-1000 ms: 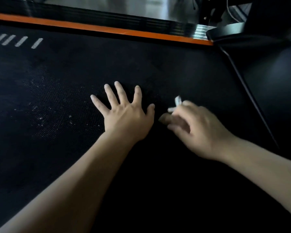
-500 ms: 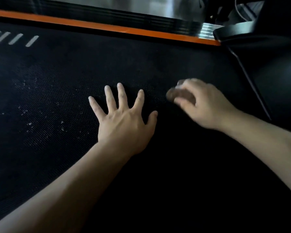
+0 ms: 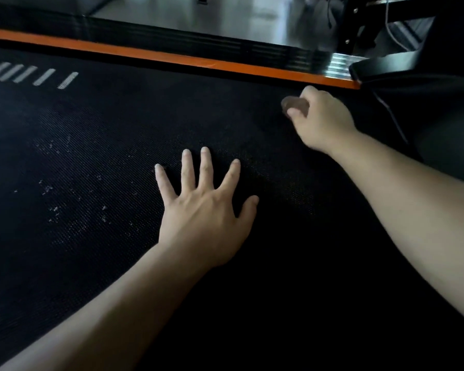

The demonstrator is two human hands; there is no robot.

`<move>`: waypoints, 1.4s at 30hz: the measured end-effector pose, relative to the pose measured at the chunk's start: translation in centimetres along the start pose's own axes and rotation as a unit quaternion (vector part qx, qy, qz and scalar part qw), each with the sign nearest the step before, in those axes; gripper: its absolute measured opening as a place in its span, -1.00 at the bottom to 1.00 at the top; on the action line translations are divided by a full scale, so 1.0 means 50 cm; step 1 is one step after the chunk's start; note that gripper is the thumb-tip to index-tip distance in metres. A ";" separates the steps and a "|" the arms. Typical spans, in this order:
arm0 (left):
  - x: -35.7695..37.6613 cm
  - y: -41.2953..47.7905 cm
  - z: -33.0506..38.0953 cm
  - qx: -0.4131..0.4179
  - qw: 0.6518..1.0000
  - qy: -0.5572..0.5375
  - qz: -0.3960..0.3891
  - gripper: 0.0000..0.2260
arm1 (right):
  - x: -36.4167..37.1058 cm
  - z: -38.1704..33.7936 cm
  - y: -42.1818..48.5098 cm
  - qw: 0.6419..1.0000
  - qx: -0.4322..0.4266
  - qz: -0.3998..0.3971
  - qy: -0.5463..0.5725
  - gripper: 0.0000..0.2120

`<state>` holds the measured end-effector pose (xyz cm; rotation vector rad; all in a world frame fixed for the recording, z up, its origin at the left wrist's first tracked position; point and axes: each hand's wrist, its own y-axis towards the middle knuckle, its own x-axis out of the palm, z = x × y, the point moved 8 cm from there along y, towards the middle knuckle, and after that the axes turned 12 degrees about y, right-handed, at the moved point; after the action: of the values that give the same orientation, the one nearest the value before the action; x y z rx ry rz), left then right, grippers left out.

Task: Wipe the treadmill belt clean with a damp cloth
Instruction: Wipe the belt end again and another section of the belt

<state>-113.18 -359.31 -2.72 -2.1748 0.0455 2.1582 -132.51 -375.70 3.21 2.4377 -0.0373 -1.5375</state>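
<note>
R hand [image 3: 322,119] curled tight, pressing on belt [image 3: 118,263] just below orange rail [image 3: 172,58], near rail's right end. Whatever it holds is hidden under the fingers, can't tell if cloth's in there. L hand [image 3: 204,210] flat, fingers splayed, nothing held, mid-belt, well below rail. Pale crumbs [image 3: 48,188] left of L hand, not yet wiped. Rec: even pressure, overlapping strokes parallel to rail, work twd crumbs. No containers in view.
</note>
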 end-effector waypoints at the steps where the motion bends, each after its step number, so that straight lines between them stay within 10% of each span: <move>1: 0.000 0.000 0.001 0.000 1.000 0.002 -0.002 -0.30 | 0.010 -0.021 -0.007 1.000 -0.018 -0.002 -0.002 -0.76; 6: -0.002 0.002 0.001 -0.003 1.000 0.007 -0.001 -0.31 | 0.055 -0.101 -0.073 0.980 -0.164 -0.078 0.078 -0.73; 12: -0.005 -0.003 0.001 0.001 1.000 0.004 0.009 -0.30 | 0.014 0.039 0.120 0.997 0.068 0.022 0.002 -0.71; 17: -0.006 -0.001 0.002 -0.004 1.000 0.006 0.011 -0.30 | 0.066 -0.043 0.046 0.992 -0.093 -0.049 0.072 -0.75; 23: -0.005 -0.003 0.002 -0.003 1.000 0.003 0.016 -0.30 | -0.022 0.117 0.130 0.993 0.093 0.073 -0.022 -0.68; 29: -0.007 -0.002 0.002 -0.003 1.000 -0.002 0.018 -0.30 | 0.018 0.061 0.057 0.999 -0.049 -0.001 0.016 -0.71; 34: -0.006 -0.003 0.002 -0.003 1.000 0.006 0.017 -0.31 | -0.044 0.134 0.092 0.994 0.093 0.060 0.002 -0.69; 42: -0.010 -0.003 0.014 0.020 1.000 0.005 0.003 -0.27 | -0.021 0.078 -0.020 0.999 -0.038 -0.007 -0.013 -0.71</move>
<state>-113.88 -359.10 -2.21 -2.1672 0.0970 2.1301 -136.56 -375.35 2.33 2.3644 0.0317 -1.5473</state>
